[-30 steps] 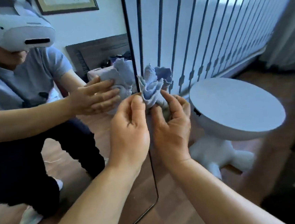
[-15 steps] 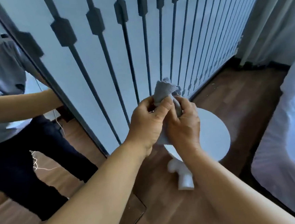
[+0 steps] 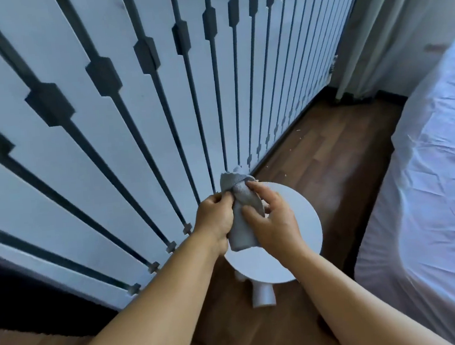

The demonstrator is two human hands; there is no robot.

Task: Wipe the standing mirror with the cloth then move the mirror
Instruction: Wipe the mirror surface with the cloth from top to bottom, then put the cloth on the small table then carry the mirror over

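Note:
A crumpled grey cloth (image 3: 242, 234) is held between both hands, low in front of the slatted wall and above a round white table. My left hand (image 3: 215, 217) pinches its left side with thumb and fingers. My right hand (image 3: 276, 223) grips its right side, fingers curled over the fabric. The cloth's top corner (image 3: 232, 178) sticks up above the fingers. The mirror's glass is not visible. A dark blurred band (image 3: 40, 307) crosses the lower left; I cannot tell whether it is the mirror's frame.
A small round white table (image 3: 302, 240) on white legs stands right under the hands. The white wall panel with dark vertical bars (image 3: 109, 155) fills the left and centre. A bed with white sheets (image 3: 428, 182) is on the right, a curtain (image 3: 386, 21) behind it, and a wooden floor (image 3: 329, 149) between.
The view has risen and swung right, so the mirror and the reflected person have left the frame. Both hands keep hold of the cloth, now bunched lower over the round table.

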